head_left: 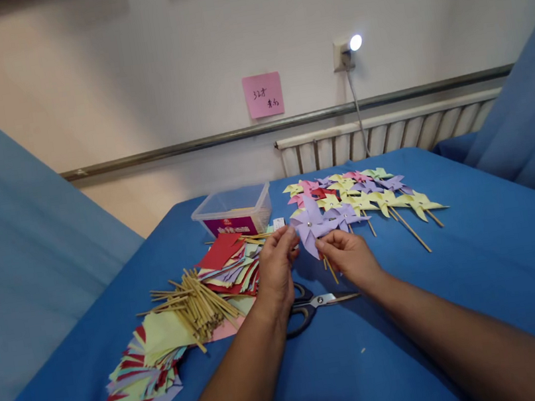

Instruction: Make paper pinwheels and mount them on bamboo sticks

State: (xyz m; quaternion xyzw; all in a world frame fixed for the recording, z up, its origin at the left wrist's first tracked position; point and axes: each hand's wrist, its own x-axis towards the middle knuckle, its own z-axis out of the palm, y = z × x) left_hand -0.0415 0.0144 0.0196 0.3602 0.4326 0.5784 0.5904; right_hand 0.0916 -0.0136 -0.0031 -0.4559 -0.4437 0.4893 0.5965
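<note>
A lilac paper pinwheel [311, 221] is held up in front of me between both hands, its blades spread around a small centre pin. My left hand [277, 263] is closed, with thumb and fingertips at the left blade. My right hand [349, 256] pinches the pinwheel's lower right side; a thin stick shows just below the fingers. Black-handled scissors [320, 300] lie beneath the hands, blades pointing right. Just behind the held pinwheel lies another lilac pinwheel [345, 214], partly covered by it.
Rows of coloured pinwheels on sticks [385, 199] lie at the back right of the blue-covered table [472, 290]. Left are a pile of sticks [202, 304], coloured paper sheets [222, 251], a fan of cut paper [142, 373] and a clear plastic box [232, 202]. Blue curtains hang either side.
</note>
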